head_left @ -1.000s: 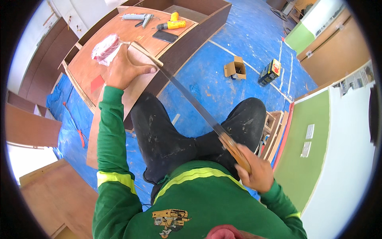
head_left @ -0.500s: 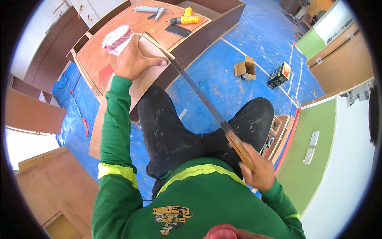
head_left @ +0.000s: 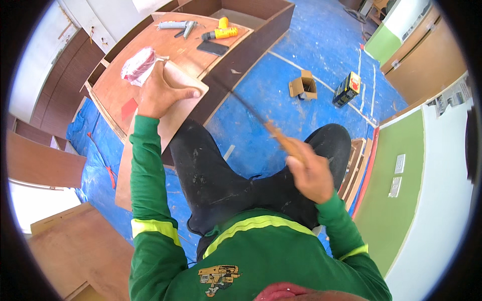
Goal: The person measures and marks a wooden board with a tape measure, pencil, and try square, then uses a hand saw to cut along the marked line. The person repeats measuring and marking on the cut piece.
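Note:
My right hand (head_left: 312,173) is closed round the wooden handle of a handsaw (head_left: 279,136) above my lap. Its thin blade, blurred by motion, points up and left toward the cabinet's dark side. With the thumb on top, my left hand (head_left: 159,93) grips a long, narrow plywood board (head_left: 169,125). The board's upper end rests on the wooden panel of the cabinet (head_left: 118,83), while its lower part runs down under my left forearm. Beside that hand lies a red-and-white bundle in clear wrap (head_left: 138,66). A small pale piece (head_left: 235,71) shows against the dark side.
A caulking gun (head_left: 176,26), a yellow drill (head_left: 220,33) and a black phone (head_left: 212,47) lie on the cabinet. Blue sheeting (head_left: 261,75) covers the floor, with an open cardboard box (head_left: 303,86) and a black-yellow tin (head_left: 346,90). A green-white wall (head_left: 396,210) stands right.
The saw has moved up and left and its blade is off the board's end. The narrow strip along that end is gone from there. My left hand keeps its grip.

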A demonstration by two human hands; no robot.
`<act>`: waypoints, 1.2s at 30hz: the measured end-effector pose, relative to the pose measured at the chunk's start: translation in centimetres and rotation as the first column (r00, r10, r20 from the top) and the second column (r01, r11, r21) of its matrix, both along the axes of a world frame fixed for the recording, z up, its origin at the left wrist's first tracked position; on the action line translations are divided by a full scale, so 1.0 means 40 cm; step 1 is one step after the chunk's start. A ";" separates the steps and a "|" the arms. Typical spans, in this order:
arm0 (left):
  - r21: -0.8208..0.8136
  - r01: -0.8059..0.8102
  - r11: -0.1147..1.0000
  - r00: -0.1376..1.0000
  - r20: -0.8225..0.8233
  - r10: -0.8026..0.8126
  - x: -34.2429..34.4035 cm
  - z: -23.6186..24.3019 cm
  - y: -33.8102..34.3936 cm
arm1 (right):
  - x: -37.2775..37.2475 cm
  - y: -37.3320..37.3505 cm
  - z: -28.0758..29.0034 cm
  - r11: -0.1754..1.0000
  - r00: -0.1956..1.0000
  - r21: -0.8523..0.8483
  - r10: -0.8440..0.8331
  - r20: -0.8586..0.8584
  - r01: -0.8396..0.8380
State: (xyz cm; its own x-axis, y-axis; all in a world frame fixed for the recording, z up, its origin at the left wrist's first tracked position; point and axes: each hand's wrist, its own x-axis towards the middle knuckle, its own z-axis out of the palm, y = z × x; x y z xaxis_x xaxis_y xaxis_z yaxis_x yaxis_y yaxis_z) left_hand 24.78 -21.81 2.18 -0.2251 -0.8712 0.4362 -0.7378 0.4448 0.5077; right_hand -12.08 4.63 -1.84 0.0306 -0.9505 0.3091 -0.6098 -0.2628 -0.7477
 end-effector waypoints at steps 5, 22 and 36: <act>0.070 0.103 0.992 0.994 -0.057 -0.099 0.031 -0.013 -0.045 | -0.129 0.182 0.041 0.914 0.862 0.033 -0.393 0.321 0.404; 0.466 0.048 0.883 0.998 0.018 -0.064 0.513 -0.160 -0.134 | -0.357 0.160 -0.704 0.669 -0.021 0.736 -0.739 0.674 0.099; 0.412 0.022 0.911 0.977 -0.200 0.067 0.502 -0.156 -0.038 | -0.278 0.188 -1.076 0.219 0.554 0.829 -0.823 -0.127 0.515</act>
